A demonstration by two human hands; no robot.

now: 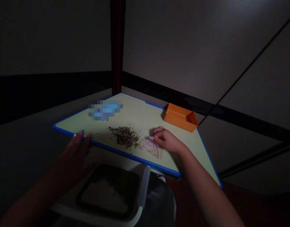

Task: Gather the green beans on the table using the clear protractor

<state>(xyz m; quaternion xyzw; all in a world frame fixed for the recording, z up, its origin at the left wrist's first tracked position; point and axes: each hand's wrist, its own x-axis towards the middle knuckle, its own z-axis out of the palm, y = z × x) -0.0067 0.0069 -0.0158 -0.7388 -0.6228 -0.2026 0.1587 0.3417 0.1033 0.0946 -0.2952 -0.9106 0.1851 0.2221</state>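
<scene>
Dark seed pile lies near the front edge of a blue-rimmed cream board, head view. Right hand loosely curled, fingertips at a translucent pink half-round plastic piece just right of the seeds; can't tell if gripping it. Left hand open, fingers resting on the near blue rim. Orange tray at the far edge, blurred blue patch on the board's left, seed-holding dark tray below the board.

Left hand rests its fingertips on the near blue rim of a pale green board; right hand lies curled against a translucent half-round plastic piece, just beside a heap of dark seeds; orange tray sits at the far edge.
</scene>
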